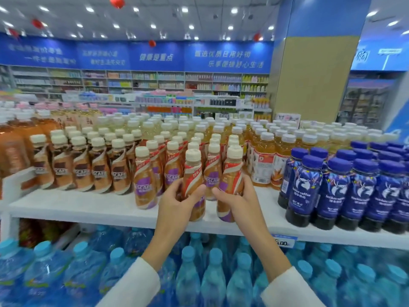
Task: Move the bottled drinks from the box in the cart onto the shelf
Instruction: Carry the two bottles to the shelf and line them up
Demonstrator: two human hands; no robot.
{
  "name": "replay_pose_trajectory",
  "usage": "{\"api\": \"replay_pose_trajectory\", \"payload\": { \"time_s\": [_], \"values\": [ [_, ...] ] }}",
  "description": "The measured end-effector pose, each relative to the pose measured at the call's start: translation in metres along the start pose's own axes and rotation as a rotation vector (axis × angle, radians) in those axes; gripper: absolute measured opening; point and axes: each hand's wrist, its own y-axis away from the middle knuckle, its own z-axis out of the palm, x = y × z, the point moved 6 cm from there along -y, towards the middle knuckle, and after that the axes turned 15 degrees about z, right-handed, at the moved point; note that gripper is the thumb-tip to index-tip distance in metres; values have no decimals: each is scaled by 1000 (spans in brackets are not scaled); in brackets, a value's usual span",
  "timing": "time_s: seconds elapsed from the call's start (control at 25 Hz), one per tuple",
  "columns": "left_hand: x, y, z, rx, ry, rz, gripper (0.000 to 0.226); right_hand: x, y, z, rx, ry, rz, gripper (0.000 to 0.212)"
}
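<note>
Leftmost, brown-label bottles (81, 171) stand in rows on the white shelf (88, 207). Next right, a lone purple-label bottle (145, 187) stands upright, nearer the shelf's front edge than those rows. At centre, the left hand (179, 200) grips the left bottle (194, 173), fingers curled round its lower body and thumb across the front; the bottle is upright, its base at the near edge of the shelf. Just beside it, the right hand (240, 200) grips the right bottle (231, 171) likewise, thumb pointing toward the left bottle; this bottle too is upright, base at the near edge. Behind both, farther back, stand rows of like cream-capped bottles. Further right come amber bottles (263, 160), then dark-blue bottles (345, 191) with blue caps. Below the shelf, water bottles (66, 273) with light-blue caps fill the lower tier; a price tag (284, 241) sits on the shelf's front lip at right.
</note>
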Motion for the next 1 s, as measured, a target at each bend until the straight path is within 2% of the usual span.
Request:
{"api": "replay_pose_trajectory", "payload": {
  "time_s": [0.16,0.44,0.52,0.6,0.68,0.8,1.0],
  "values": [
    [-24,-12,-4,-48,-30,-10,24,15,-20,6,35,-2,-23,64],
    [-33,-20,-7,-112,-28,4,24,36,-33,6,78,105,13,74],
    [-36,-17,-10,-130,-14,-27,40,40,-28,1,132,211,41,85],
    [-38,-12,-13,-132,-50,-33,67,42,-22,-7,235,318,23,90],
    [-40,-8,-16,-109,-131,-25,79,45,-16,-10,301,347,7,87],
    [-47,-7,-18,-80,-207,-30,75,49,-12,-11,314,335,17,76],
    [-68,-11,-19,-184,-107,-60,58,50,-15,-8,116,310,31,60]
  ]
}}
